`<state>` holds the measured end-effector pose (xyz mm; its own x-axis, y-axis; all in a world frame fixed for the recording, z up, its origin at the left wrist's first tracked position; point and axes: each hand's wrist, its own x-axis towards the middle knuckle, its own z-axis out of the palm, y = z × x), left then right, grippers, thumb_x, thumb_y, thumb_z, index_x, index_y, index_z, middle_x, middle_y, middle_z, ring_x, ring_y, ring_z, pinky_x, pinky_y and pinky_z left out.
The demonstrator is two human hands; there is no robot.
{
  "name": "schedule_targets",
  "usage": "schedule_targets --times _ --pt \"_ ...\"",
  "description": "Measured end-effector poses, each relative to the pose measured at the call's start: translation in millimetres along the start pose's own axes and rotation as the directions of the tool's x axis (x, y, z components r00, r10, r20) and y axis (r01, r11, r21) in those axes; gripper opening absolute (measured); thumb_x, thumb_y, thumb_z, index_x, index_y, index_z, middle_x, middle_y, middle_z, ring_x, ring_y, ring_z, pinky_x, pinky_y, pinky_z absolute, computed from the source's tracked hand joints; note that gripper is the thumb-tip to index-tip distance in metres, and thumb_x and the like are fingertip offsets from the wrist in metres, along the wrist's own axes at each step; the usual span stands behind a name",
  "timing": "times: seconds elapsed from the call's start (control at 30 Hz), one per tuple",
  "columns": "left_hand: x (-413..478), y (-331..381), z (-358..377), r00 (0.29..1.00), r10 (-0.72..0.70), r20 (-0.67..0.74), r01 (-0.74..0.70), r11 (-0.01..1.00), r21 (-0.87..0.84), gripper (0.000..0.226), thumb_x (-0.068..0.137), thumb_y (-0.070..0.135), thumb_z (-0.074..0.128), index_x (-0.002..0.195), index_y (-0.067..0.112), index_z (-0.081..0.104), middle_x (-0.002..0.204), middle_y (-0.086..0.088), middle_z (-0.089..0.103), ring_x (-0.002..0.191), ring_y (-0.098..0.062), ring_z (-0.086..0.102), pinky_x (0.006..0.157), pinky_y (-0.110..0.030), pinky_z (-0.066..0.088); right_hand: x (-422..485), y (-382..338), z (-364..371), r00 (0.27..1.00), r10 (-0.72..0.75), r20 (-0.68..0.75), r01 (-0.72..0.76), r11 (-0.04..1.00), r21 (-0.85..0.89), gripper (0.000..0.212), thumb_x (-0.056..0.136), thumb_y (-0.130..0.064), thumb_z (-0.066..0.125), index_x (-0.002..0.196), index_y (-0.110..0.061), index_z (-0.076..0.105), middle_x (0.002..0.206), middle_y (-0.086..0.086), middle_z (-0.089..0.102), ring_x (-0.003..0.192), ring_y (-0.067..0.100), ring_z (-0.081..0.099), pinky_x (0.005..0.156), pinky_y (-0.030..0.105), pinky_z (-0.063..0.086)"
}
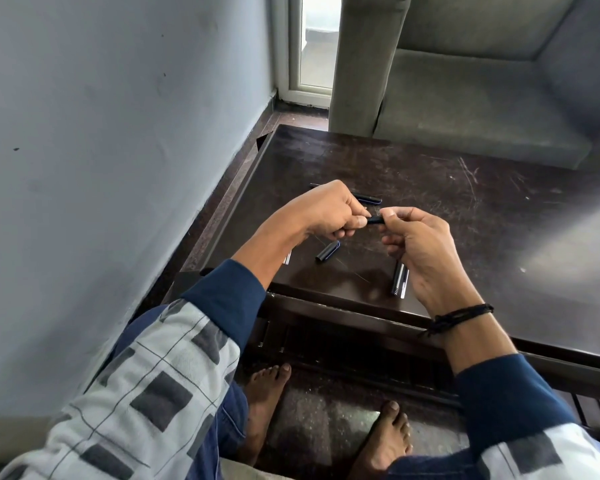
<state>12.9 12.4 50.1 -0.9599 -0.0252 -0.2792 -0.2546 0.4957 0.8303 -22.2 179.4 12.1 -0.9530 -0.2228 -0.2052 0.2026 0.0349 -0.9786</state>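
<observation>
Over the dark table [430, 209], left hand [326, 213] and right hand [419, 247] pinch what looks like a pen piece [375, 220].

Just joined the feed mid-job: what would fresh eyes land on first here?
First, the left hand and right hand meeting above the dark table, both pinching a small dark pen part between them. Next, loose parts on the tabletop: a dark cap on the near side of the hands, barrels beside the right hand, and further dark pieces behind the hands.
</observation>
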Motion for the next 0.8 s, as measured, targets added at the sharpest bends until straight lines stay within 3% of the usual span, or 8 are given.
schedule_targets --times 0.1,0.17,0.27,0.4,0.53,0.63,0.8 --pt "-0.5 0.7 -0.3 1.0 0.007 -0.001 -0.007 1.0 0.012 0.023 0.1 0.007 0.057 0.116 0.007 0.073 0.067 -0.005 0.055 0.05 -0.007 0.043 0.053 -0.018 0.041 -1.9 -1.1 2.4 0.999 0.033 -0.023 -0.034 0.999 -0.002 0.024 0.098 -0.036 0.067 0.099 -0.012 0.071 0.077 0.0 0.069 0.059 0.008 0.058 0.055 0.022 0.047" --pt "-0.7 1.4 -0.5 1.0 0.009 0.0 -0.009 1.0 0.015 0.023 0.1 0.007 0.057 0.116 0.007 0.073 0.069 -0.006 0.056 0.051 -0.007 0.044 0.055 -0.019 0.042 -3.5 -0.5 3.5 0.998 0.017 -0.052 -0.021 0.997 -0.08 0.031 0.097 -0.044 0.066 0.089 -0.015 0.068 0.072 -0.001 0.067 0.058 0.008 0.057 0.057 0.024 0.048" --pt "0.3 1.1 0.1 1.0 0.002 0.003 -0.002 1.0 0.006 0.023 0.099 0.007 0.059 0.117 0.007 0.073 0.068 -0.006 0.057 0.051 -0.008 0.044 0.056 -0.019 0.042 -4.2 -0.3 3.0 0.995 -0.051 -0.085 0.041 0.993 -0.115 0.027 0.097 -0.035 0.07 0.08 -0.013 0.067 0.065 -0.002 0.065 0.056 0.008 0.056 0.056 0.024 0.048" --pt "1.6 0.2 0.5 1.0 0.002 0.002 -0.002 1.0 -0.004 0.023 0.1 0.006 0.058 0.117 0.007 0.073 0.066 -0.006 0.055 0.051 -0.008 0.043 0.055 -0.021 0.041 -2.5 -0.7 1.4 0.995 -0.065 -0.075 0.061 0.996 -0.06 0.011 0.096 -0.022 0.072 0.089 -0.014 0.072 0.068 -0.003 0.068 0.062 0.008 0.058 0.057 0.022 0.047" --pt "1.7 -0.1 1.1 1.0 0.0 -0.002 0.0 1.0 -0.001 0.023 0.1 0.007 0.057 0.117 0.007 0.073 0.066 -0.006 0.055 0.051 -0.008 0.044 0.055 -0.02 0.04 -0.9 0.5 1.9 0.999 -0.007 -0.053 0.007 1.0 -0.018 0.02 0.097 -0.032 0.069 0.098 -0.012 0.074 0.073 -0.002 0.069 0.064 0.009 0.059 0.057 0.023 0.047" --pt "1.7 -0.1 1.3 1.0 0.004 0.001 -0.004 1.0 0.005 0.023 0.1 0.008 0.058 0.117 0.008 0.073 0.069 -0.007 0.057 0.052 -0.008 0.045 0.057 -0.022 0.041 -0.9 1.0 1.5 0.997 0.018 -0.071 -0.022 0.999 -0.045 0.028 0.097 -0.04 0.069 0.091 -0.013 0.072 0.073 0.0 0.068 0.059 0.009 0.058 0.058 0.024 0.048" --pt "2.4 -0.8 2.8 1.0 0.021 0.006 -0.021 1.0 0.023 0.024 0.1 0.008 0.059 0.12 0.008 0.071 0.068 -0.005 0.056 0.053 -0.009 0.045 0.057 -0.022 0.042 -0.5 0.8 -1.1 0.996 -0.043 -0.08 0.04 0.999 -0.032 0.012 0.094 -0.023 0.074 0.085 -0.014 0.072 0.071 0.001 0.071 0.06 0.007 0.059 0.057 0.022 0.047"
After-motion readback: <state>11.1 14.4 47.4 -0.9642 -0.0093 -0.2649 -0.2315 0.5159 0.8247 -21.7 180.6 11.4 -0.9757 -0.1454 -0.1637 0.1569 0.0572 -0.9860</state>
